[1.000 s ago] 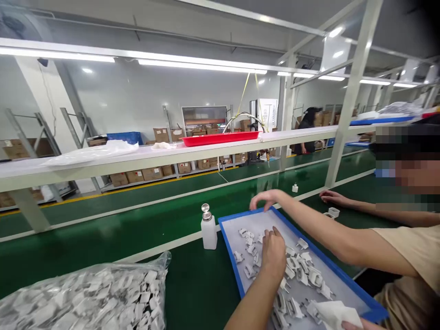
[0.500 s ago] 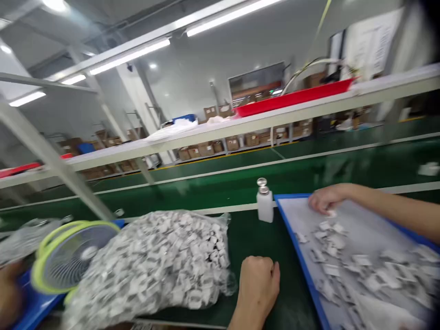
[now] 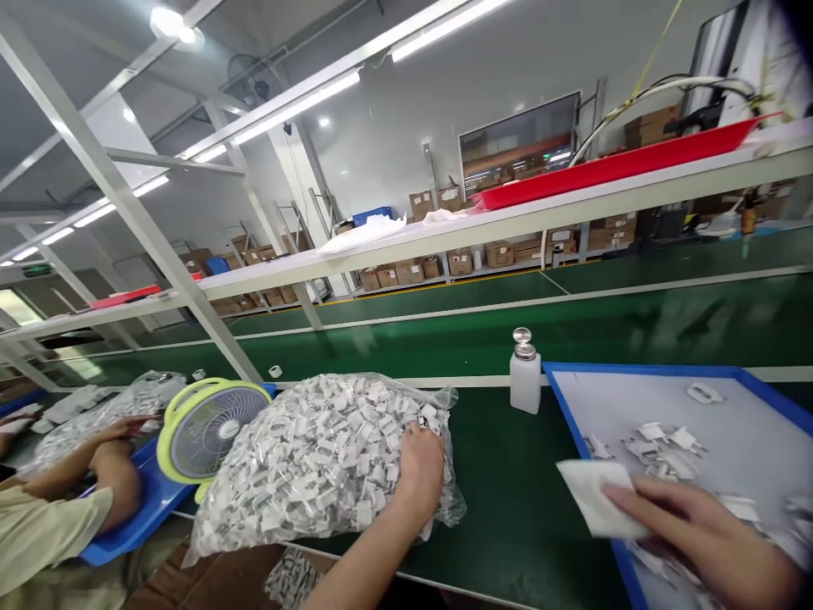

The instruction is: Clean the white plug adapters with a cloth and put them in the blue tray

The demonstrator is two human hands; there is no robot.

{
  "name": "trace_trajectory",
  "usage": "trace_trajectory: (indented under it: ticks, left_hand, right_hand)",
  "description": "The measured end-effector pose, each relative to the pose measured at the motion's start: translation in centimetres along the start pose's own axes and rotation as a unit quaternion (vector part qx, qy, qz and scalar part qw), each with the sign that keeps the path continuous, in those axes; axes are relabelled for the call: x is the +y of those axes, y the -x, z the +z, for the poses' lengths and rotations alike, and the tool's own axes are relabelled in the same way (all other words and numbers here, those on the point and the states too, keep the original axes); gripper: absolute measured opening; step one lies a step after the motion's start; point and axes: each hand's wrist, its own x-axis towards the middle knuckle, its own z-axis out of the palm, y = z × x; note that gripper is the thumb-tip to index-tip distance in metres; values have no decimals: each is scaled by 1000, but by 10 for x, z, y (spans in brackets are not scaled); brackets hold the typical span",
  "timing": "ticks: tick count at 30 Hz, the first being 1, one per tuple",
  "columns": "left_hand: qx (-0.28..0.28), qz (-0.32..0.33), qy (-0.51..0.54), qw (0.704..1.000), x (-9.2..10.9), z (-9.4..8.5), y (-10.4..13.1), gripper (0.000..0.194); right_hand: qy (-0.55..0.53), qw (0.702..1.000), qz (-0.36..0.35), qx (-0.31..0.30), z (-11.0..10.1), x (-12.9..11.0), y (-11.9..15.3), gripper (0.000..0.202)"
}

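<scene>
My left hand (image 3: 420,470) reaches onto the right end of a clear plastic bag (image 3: 452,500) full of small white plug adapters (image 3: 318,449). Its fingers curl down among the plugs; the tips are hidden, so what they grip cannot be made out. Between thumb and fingers, my right hand (image 3: 705,525) holds a folded white cloth (image 3: 597,496) over the near left edge of a blue-rimmed tray (image 3: 565,415). Loose white plugs (image 3: 666,449) lie in that tray, partly hidden by the hand. One white piece (image 3: 705,392) lies apart near the tray's far side.
A white pump bottle (image 3: 525,381) stands between bag and tray on the green table (image 3: 501,500). Left of the bag are a yellow-green fan (image 3: 209,428) and a blue tray (image 3: 143,508). Another person's arms (image 3: 111,466) work there. A shelf (image 3: 445,233) with a red tray (image 3: 610,174) runs behind.
My left hand has moved from the bare table onto the bag. My right hand has left the tray's far side, where a white piece now lies, and holds the cloth nearer me.
</scene>
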Motion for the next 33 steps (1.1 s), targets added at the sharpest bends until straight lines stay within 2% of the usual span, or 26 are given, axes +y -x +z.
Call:
trace_trajectory:
  ticks: [1,2,3,5,7,10,12,17,21,23,25,27,30,33]
  left_hand:
    - [-4,5,-12,1000,-1,-1,-2,33]
    - [-6,11,-22,1000,-2,-2,-3,32]
    - [-7,17,-30,999,-3,-3,-3,32]
    - [-5,30,-47,998,-5,-7,-3,31]
    - [2,37,-64,997,-5,-9,-2,31]
    - [19,22,-82,996,-4,-11,2,31]
    - [29,9,-80,996,-3,-12,5,32]
    - [35,10,-4,999,-13,-19,5,29]
    - [73,44,123,989,-16,-32,10,26]
    - [85,74,194,974,-8,-37,16,36]
    - [69,103,260,958,8,-36,25,34]
    - [30,126,312,941,28,-30,31,26]
    - [-33,150,364,919,57,-14,36,29]
    - [-57,152,398,903,78,2,36,18]
  right_hand:
    - [54,997,-56,4,0,-18,-14,57]
    - [131,982,-134,17,0,-38,-29,56]
    - [166,969,-179,33,0,-57,-46,55]
    - [222,938,-248,94,3,-90,-80,54]
    - [289,893,-316,141,9,-110,-111,45]
    - [406,822,-387,99,21,-115,-143,24]
    - [471,783,-401,63,29,-109,-154,22]
    - [564,725,-390,58,37,-93,-166,22]
    - [601,697,-387,55,39,-91,-174,17]
    - [608,689,-390,56,38,-93,-175,17]
    - [609,686,-394,60,37,-93,-175,19]
    - [603,690,-395,66,36,-93,-172,20]
    - [587,704,-394,66,32,-92,-167,21]
    - [562,726,-392,62,28,-96,-163,22]
